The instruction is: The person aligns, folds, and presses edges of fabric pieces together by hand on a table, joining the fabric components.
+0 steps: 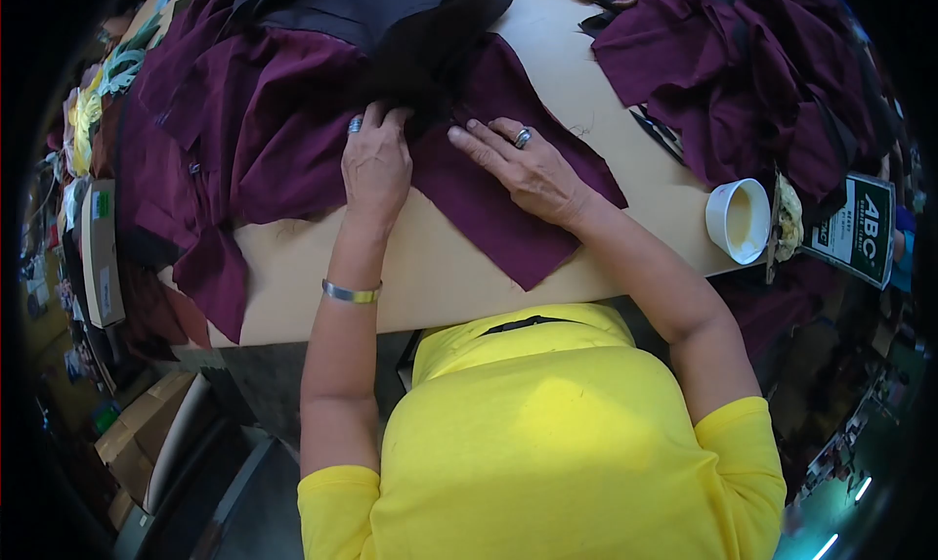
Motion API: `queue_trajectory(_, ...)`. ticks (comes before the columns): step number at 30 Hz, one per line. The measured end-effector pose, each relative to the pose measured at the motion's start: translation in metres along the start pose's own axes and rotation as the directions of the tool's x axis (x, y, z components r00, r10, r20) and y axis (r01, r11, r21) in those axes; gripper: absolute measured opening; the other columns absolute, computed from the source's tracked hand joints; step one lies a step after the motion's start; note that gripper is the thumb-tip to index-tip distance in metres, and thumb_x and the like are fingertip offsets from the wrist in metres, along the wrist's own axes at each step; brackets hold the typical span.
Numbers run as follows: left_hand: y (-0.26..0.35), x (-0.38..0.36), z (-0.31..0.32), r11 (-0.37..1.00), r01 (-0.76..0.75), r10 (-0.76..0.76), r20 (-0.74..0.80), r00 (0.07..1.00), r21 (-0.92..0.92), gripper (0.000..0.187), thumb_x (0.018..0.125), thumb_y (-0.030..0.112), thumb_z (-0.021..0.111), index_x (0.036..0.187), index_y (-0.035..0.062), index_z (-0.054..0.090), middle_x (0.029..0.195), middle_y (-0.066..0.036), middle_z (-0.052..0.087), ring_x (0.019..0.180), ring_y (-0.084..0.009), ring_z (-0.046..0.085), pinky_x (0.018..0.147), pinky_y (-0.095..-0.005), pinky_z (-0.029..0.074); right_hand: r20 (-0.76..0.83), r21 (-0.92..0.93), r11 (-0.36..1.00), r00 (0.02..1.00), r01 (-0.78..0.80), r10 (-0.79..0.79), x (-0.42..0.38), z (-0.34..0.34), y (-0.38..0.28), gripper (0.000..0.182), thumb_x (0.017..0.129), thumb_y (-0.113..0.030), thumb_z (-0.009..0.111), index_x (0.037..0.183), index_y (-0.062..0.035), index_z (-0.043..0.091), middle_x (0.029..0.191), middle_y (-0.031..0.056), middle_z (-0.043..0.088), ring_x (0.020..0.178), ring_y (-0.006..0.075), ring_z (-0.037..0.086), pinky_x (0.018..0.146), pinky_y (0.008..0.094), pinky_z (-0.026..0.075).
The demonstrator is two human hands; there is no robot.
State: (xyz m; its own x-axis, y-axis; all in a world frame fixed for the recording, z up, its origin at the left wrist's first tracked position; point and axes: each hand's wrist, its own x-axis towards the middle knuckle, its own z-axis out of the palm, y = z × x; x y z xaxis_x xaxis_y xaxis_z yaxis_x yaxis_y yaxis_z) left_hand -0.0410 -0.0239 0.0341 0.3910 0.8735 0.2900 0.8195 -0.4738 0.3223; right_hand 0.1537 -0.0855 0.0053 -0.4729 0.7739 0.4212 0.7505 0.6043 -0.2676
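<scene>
A maroon fabric piece (489, 208) lies flat on the tan table (440, 267), under a heap of maroon and black cloth (371, 22). My left hand (376, 159) rests on the maroon fabric with its fingertips curled at the edge of the black cloth; whether it pinches the cloth I cannot tell. My right hand (523, 164) lies flat on the maroon piece, fingers spread and pointing left toward the same edge. Both hands wear rings, and a metal bracelet (352, 292) sits on the left wrist.
A second heap of maroon cloth (743, 71) lies at the table's right. A white cup (739, 220) stands near the right edge beside a green "ABC" card (865, 230). Scissors (657, 132) lie by the heap. Cardboard boxes (147, 423) sit on the floor at left.
</scene>
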Motion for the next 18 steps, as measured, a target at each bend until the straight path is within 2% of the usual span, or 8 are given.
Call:
queue_trajectory(3, -0.005, -0.001, 0.008, 1.0, -0.007, 0.007, -0.007, 1.0, 0.03, 0.028, 0.078, 0.014, 0.061, 0.105, 0.0056, 0.058, 0.113, -0.014, 0.054, 0.103, -0.0338, 0.052, 0.086, -0.0403, 0.043, 0.034, -0.05, 0.997, 0.998, 0.053, -0.051, 0.0, -0.001, -0.001, 0.053, 0.079, -0.007, 0.049, 0.132, -0.0117, 0.045, 0.116, 0.0171, 0.055, 0.102, 0.0278, 0.052, 0.088, 0.036, 0.044)
queue_trajectory(7, -0.003, -0.003, 0.012, 0.998, 0.062, -0.062, 0.007, 0.998, 0.016, 0.035, 0.076, 0.023, 0.066, 0.106, 0.0056, 0.056, 0.122, -0.016, 0.049, 0.113, -0.0332, 0.045, 0.095, -0.0416, 0.036, 0.061, 0.015, 1.0, 0.998, -0.003, 0.002, 0.001, -0.002, -0.002, 0.056, 0.072, 0.002, 0.051, 0.126, -0.0103, 0.049, 0.122, 0.0147, 0.051, 0.103, 0.028, 0.05, 0.091, 0.0353, 0.043)
queue_trajectory(10, -0.011, -0.006, 0.018, 0.992, 0.002, 0.001, -0.017, 1.0, 0.124, 0.028, 0.076, 0.019, 0.065, 0.1, 0.0062, 0.057, 0.12, -0.013, 0.05, 0.111, -0.0308, 0.047, 0.092, -0.041, 0.038, 0.051, 0.053, 0.998, 0.998, -0.036, 0.033, 0.002, -0.001, -0.002, 0.057, 0.071, 0.004, 0.052, 0.126, -0.0095, 0.048, 0.123, 0.0146, 0.051, 0.103, 0.0279, 0.049, 0.092, 0.0355, 0.042)
queue_trajectory(16, -0.029, 0.008, 0.015, 0.97, -0.194, 0.195, 0.01, 0.981, 0.146, 0.02, 0.074, 0.011, 0.063, 0.092, 0.0046, 0.058, 0.111, -0.01, 0.053, 0.101, -0.0281, 0.051, 0.081, -0.04, 0.043, 0.064, 0.029, 1.0, 0.998, 0.004, -0.005, -0.001, 0.004, 0.003, 0.057, 0.072, -0.001, 0.055, 0.127, -0.0099, 0.046, 0.125, 0.0153, 0.049, 0.104, 0.0279, 0.048, 0.09, 0.0374, 0.042)
queue_trajectory(18, -0.028, 0.022, 0.003, 0.978, -0.184, 0.167, 0.156, 0.974, 0.098, 0.02, 0.076, 0.01, 0.062, 0.094, 0.002, 0.057, 0.111, -0.017, 0.054, 0.103, -0.0336, 0.05, 0.086, -0.0406, 0.042, 0.086, 0.006, 1.0, 0.996, 0.016, -0.016, 0.0, 0.003, 0.002, 0.055, 0.073, -0.002, 0.054, 0.127, -0.0104, 0.047, 0.125, 0.016, 0.049, 0.105, 0.0283, 0.048, 0.089, 0.0374, 0.042)
